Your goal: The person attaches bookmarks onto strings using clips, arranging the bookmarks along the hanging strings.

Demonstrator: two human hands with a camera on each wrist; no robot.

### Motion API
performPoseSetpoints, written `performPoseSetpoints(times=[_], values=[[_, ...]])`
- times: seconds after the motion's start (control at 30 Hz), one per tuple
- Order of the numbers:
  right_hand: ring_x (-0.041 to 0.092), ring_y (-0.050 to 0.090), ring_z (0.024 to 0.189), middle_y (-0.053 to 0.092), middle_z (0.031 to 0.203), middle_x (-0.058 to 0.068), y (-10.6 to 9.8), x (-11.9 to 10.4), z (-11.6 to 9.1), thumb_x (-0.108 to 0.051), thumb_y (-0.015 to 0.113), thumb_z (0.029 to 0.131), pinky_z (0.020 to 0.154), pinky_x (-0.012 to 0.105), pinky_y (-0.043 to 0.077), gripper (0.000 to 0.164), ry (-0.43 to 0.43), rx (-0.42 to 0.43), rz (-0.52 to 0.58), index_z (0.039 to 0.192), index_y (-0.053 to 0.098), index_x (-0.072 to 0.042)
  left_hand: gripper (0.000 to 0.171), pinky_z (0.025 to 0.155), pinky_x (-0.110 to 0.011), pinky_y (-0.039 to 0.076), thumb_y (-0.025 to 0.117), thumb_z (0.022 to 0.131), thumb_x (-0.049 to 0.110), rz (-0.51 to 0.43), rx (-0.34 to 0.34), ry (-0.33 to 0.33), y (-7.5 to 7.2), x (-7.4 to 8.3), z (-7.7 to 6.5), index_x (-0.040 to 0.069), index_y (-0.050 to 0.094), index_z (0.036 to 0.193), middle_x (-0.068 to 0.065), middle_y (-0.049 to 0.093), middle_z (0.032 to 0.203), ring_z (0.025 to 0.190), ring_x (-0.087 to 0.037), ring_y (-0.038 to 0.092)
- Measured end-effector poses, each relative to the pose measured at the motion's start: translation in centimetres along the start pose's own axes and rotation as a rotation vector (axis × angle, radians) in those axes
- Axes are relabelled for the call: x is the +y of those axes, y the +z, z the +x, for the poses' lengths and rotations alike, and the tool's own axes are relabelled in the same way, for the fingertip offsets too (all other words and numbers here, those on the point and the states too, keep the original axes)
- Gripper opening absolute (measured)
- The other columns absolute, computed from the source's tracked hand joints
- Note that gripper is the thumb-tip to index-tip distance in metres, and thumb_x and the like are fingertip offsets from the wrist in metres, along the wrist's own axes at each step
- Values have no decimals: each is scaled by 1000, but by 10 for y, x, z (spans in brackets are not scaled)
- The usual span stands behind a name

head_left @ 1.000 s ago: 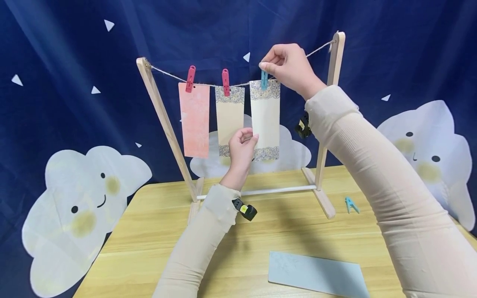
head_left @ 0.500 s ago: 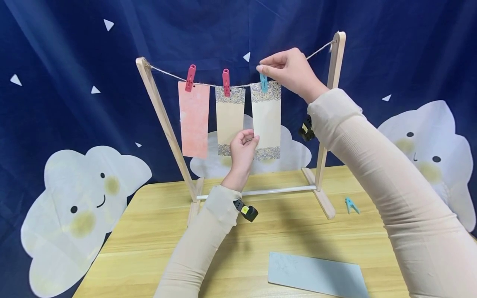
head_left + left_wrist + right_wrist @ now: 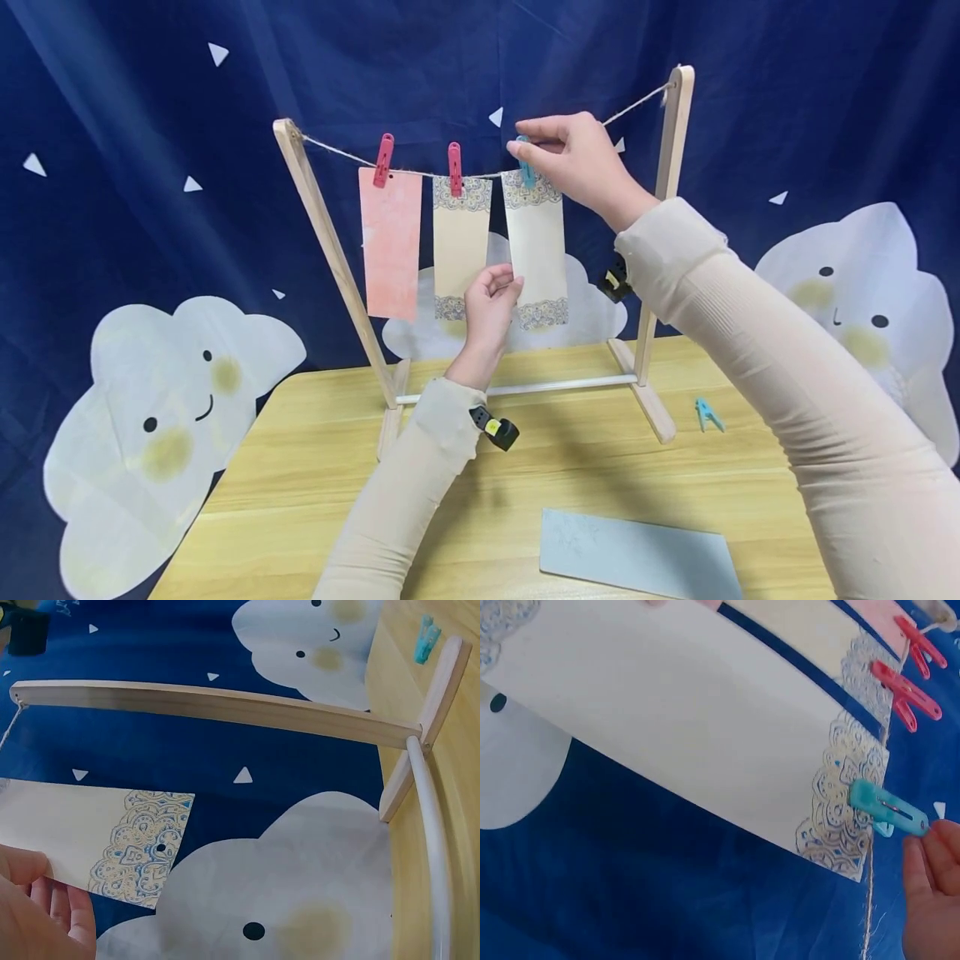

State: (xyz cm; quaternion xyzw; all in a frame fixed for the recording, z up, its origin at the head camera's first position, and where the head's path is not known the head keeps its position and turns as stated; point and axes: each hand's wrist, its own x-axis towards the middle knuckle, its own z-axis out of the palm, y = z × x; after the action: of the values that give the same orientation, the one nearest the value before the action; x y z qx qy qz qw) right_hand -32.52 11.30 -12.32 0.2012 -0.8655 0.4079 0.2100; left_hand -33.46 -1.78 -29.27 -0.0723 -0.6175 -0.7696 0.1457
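Observation:
A cream card (image 3: 536,242) with patterned ends hangs from the string under a light-blue clothespin (image 3: 889,808). My right hand (image 3: 588,162) has thumb and fingers at the clothespin's upper end, partly covering it in the head view. Below, my left hand (image 3: 491,308) pinches the card's lower left edge between thumb and fingers; the left wrist view shows that edge at the fingertips, with the card's lower band (image 3: 142,847) free. Beside it hang a beige card (image 3: 461,237) and a pink card (image 3: 392,242), each under a red clothespin (image 3: 455,169).
A wooden frame with two posts (image 3: 675,142) carries the string (image 3: 637,104), and a white rod (image 3: 562,385) joins its feet. On the wooden table (image 3: 315,467) lie a spare blue clothespin (image 3: 707,414) and a pale blue card (image 3: 637,552). A dark blue curtain hangs behind.
My right hand has come down and slightly left, and the blue clothespin has shifted left and down with it. The cream card's lower end has swung slightly right. My left hand stays nearly still.

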Motion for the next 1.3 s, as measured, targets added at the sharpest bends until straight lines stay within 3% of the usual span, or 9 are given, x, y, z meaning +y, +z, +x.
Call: performPoseSetpoints(times=[0.3, 0.5, 0.67, 0.77, 0.9, 1.0, 1.13, 1.3], values=[[16, 59, 113, 54, 135, 1, -4, 19, -30, -31, 64, 90, 95, 30, 47, 43, -60, 97, 107, 129, 58, -14, 24, 79, -25, 53, 65, 86, 3, 69, -57, -36, -8, -10, -5, -1, 62, 109, -13, 66, 105, 86, -11, 61], [18, 60, 111, 59, 129, 9, -7, 52, -63, -27, 63, 91, 94, 27, 47, 40, -68, 77, 157, 127, 60, -9, 29, 81, -26, 53, 66, 86, 7, 143, -114, -96, -18, -27, -15, -3, 60, 112, -10, 65, 102, 84, -10, 59], [9, 59, 108, 59, 130, 6, -13, 86, -104, -35, 59, 93, 87, 14, 45, 42, -13, 20, 109, 128, 59, -13, 32, 81, -29, 52, 67, 86, 10, 198, -200, -138, -25, -43, -26, -3, 59, 114, -9, 65, 100, 83, -10, 60], [1, 58, 103, 60, 128, 5, -16, 107, -131, -32, 58, 94, 82, 10, 44, 39, 15, -2, 119, 128, 59, -14, 31, 83, -31, 52, 66, 87, 12, 234, -264, -168, -29, -45, -35, -1, 61, 115, -13, 65, 104, 86, -11, 61], [-4, 56, 104, 62, 123, -6, -18, 132, -167, -23, 57, 95, 82, 8, 44, 36, 32, -27, 140, 128, 58, -8, 30, 84, -30, 52, 64, 88, 13, 271, -362, -208, -33, -52, -45, 2, 62, 116, -13, 65, 106, 87, -11, 61], [-7, 53, 107, 61, 121, -14, -21, 146, -191, -24, 54, 97, 83, 6, 41, 35, 94, -46, 133, 128, 57, -9, 29, 81, -28, 52, 64, 88, 10, 282, -418, -216, -34, -63, -54, 1, 62, 116, -11, 66, 104, 85, -10, 60], [-11, 50, 105, 60, 121, -15, -24, 162, -212, -28, 52, 97, 82, 5, 40, 35, 177, -51, 94, 127, 58, -11, 28, 81, -30, 52, 64, 89, 12, 292, -479, -226, -32, -70, -71, 3, 63, 115, -9, 67, 103, 84, -9, 60], [-15, 48, 102, 59, 114, -22, -28, 185, -226, -30, 52, 97, 78, 4, 39, 39, 216, -66, 64, 127, 57, -5, 27, 82, -26, 52, 64, 88, 9, 280, -563, -222, -25, -78, -92, 0, 63, 114, -13, 67, 104, 86, -10, 61]])
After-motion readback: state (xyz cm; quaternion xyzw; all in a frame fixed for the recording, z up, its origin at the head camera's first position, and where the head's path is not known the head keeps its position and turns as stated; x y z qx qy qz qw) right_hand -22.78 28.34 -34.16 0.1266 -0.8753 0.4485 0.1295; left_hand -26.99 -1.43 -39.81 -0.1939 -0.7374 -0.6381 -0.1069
